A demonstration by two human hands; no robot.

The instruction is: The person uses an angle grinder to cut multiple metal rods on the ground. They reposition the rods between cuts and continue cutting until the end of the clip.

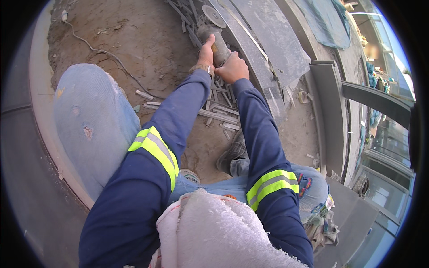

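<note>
Left hand and right hand flank an angle grinder left of a slab; strips lie nearer, on the ground.

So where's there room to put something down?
Mostly bare dirt lies between the pale cord and the left hand. A smaller patch sits between the left sleeve and the dark shoe. It's crowded beside and below the grinder, where grey strips lie scattered.

Left of the left hand, bare ground lies open as far as a pale cord. Close beside the right hand, a grey slab bars the way rightward. Beyond both hands, the grinder's disc obstructs; nearer the body, loose strips clutter the ground.
</note>
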